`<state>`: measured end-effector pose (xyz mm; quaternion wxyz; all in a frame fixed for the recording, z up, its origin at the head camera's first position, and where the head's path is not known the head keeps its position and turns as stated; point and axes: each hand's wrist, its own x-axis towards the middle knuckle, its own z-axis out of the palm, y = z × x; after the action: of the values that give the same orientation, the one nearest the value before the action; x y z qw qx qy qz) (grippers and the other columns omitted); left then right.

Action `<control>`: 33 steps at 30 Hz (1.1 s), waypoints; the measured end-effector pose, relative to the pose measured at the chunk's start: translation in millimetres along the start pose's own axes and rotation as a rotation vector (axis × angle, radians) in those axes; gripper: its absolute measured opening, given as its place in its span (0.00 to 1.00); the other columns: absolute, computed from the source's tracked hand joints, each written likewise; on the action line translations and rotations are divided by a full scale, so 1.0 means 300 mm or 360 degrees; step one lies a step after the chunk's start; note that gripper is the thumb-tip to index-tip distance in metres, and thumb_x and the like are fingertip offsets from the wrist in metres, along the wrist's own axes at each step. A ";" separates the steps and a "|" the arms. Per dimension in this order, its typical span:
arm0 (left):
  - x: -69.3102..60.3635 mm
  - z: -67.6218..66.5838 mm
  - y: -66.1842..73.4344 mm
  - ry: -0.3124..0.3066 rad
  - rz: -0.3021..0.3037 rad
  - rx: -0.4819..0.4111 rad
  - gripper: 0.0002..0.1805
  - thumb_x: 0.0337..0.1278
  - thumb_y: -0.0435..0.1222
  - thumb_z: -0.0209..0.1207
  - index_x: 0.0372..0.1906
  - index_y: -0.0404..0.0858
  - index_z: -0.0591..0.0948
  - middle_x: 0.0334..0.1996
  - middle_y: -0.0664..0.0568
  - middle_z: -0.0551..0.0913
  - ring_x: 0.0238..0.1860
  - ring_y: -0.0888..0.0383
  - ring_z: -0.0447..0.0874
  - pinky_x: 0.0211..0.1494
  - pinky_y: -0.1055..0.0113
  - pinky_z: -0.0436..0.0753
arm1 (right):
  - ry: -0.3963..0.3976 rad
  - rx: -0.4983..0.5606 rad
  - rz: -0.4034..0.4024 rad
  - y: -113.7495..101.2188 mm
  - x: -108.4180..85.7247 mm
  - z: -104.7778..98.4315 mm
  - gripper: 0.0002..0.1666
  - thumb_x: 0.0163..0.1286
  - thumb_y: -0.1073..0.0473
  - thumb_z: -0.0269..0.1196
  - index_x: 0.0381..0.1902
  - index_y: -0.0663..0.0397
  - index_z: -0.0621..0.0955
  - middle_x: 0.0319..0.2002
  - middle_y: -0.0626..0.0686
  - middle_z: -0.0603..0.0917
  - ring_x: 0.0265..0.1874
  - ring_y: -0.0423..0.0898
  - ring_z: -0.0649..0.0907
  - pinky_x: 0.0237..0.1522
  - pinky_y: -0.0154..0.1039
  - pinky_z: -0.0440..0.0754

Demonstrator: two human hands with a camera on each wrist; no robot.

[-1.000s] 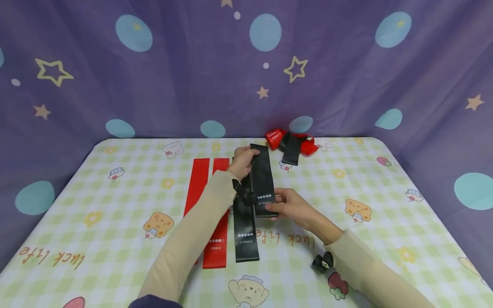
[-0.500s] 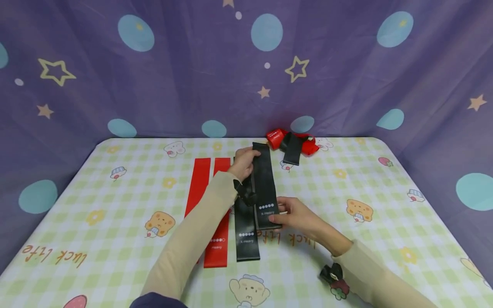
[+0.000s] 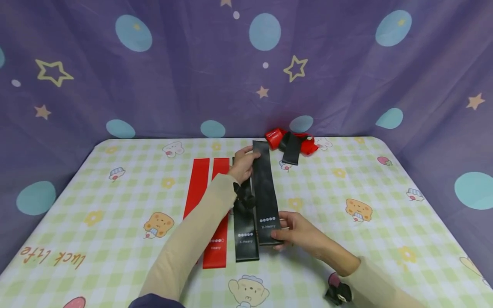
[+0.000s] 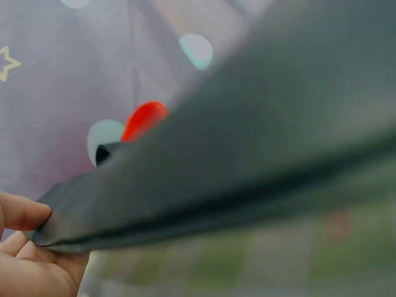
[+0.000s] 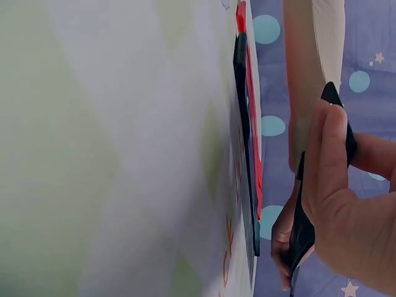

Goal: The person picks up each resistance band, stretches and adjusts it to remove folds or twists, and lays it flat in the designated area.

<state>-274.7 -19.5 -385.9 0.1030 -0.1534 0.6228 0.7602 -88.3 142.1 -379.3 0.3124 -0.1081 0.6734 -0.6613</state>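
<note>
With my left hand (image 3: 243, 164) I pinch the far end, and with my right hand (image 3: 300, 233) the near end, of one black band (image 3: 265, 192), smooth and flat, having five white dots and the word "X-Heavy" near its lower edge. It is above the cloth (image 3: 385, 239), just right of one other black strip (image 3: 246, 248). I count also two red bands (image 3: 198, 182) and one red-and-black heap (image 3: 292, 149) behind, whose pieces I cannot count.
</note>
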 end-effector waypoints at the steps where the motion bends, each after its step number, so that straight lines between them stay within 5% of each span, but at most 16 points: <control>1: 0.003 -0.002 -0.006 -0.0002 -0.0001 0.0033 0.27 0.59 0.27 0.56 0.64 0.39 0.72 0.54 0.42 0.79 0.24 0.63 0.75 0.34 0.73 0.79 | -0.0004 0.0010 0.0001 0.003 -0.003 0.001 0.27 0.64 0.71 0.57 0.60 0.75 0.67 0.42 0.64 0.84 0.32 0.44 0.87 0.32 0.33 0.85; 3: 0.009 -0.007 -0.017 -0.0003 -0.0015 0.0083 0.26 0.60 0.28 0.56 0.64 0.40 0.72 0.52 0.42 0.80 0.15 0.64 0.68 0.24 0.74 0.72 | -0.0017 0.0028 -0.0001 0.008 -0.010 0.002 0.26 0.65 0.71 0.57 0.60 0.75 0.66 0.42 0.64 0.85 0.31 0.44 0.87 0.32 0.32 0.85; 6: 0.015 -0.018 -0.030 -0.0011 -0.0037 0.0149 0.27 0.61 0.30 0.55 0.66 0.40 0.70 0.57 0.43 0.77 0.17 0.65 0.66 0.24 0.74 0.69 | -0.0040 0.0041 -0.0008 0.013 -0.016 0.005 0.25 0.65 0.71 0.56 0.59 0.76 0.66 0.42 0.65 0.85 0.29 0.43 0.87 0.32 0.32 0.85; 10: 0.018 -0.023 -0.036 -0.0053 -0.0061 0.0191 0.28 0.64 0.31 0.53 0.69 0.40 0.66 0.65 0.43 0.70 0.40 0.60 0.76 0.48 0.68 0.80 | -0.0036 0.0060 -0.0001 0.019 -0.022 0.008 0.24 0.66 0.71 0.56 0.58 0.77 0.67 0.40 0.65 0.85 0.29 0.43 0.87 0.32 0.32 0.85; 13: 0.023 -0.021 -0.037 -0.0074 -0.0082 0.0224 0.28 0.65 0.31 0.53 0.70 0.39 0.65 0.67 0.43 0.68 0.51 0.54 0.74 0.62 0.60 0.75 | -0.0032 0.0081 0.0022 0.023 -0.029 0.011 0.24 0.66 0.70 0.57 0.57 0.77 0.67 0.39 0.64 0.86 0.29 0.43 0.88 0.32 0.33 0.85; 20: 0.028 -0.023 -0.038 -0.0068 -0.0098 0.0354 0.27 0.64 0.31 0.53 0.69 0.40 0.66 0.67 0.44 0.67 0.61 0.51 0.72 0.65 0.57 0.73 | -0.0005 0.0089 0.0123 0.028 -0.043 0.014 0.21 0.65 0.70 0.56 0.54 0.75 0.68 0.34 0.61 0.87 0.25 0.42 0.87 0.30 0.33 0.85; 24: 0.022 -0.016 -0.036 -0.0059 -0.0052 0.0380 0.28 0.63 0.30 0.53 0.68 0.39 0.67 0.65 0.44 0.69 0.47 0.55 0.75 0.51 0.65 0.77 | -0.0030 0.0098 0.0193 0.032 -0.046 0.015 0.19 0.65 0.69 0.56 0.52 0.74 0.69 0.33 0.64 0.87 0.23 0.40 0.86 0.28 0.31 0.84; 28: 0.017 -0.009 -0.036 -0.0047 0.0031 0.0464 0.27 0.60 0.27 0.52 0.66 0.38 0.70 0.60 0.43 0.75 0.33 0.59 0.71 0.34 0.72 0.70 | -0.0059 0.0083 0.0254 0.040 -0.049 0.017 0.24 0.65 0.67 0.56 0.56 0.77 0.65 0.33 0.64 0.87 0.22 0.38 0.85 0.26 0.29 0.83; 33: 0.012 -0.011 -0.035 -0.0098 0.0109 0.0465 0.26 0.57 0.22 0.48 0.62 0.37 0.74 0.54 0.39 0.80 0.35 0.58 0.78 0.35 0.72 0.76 | -0.0066 0.0052 0.0276 0.051 -0.048 0.013 0.29 0.66 0.68 0.56 0.59 0.80 0.61 0.31 0.61 0.87 0.22 0.38 0.85 0.25 0.29 0.83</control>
<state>-273.9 -20.8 -397.5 0.1172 -0.0921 0.7282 0.6689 -70.8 148.4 -389.7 0.3841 -0.0579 0.6627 -0.6403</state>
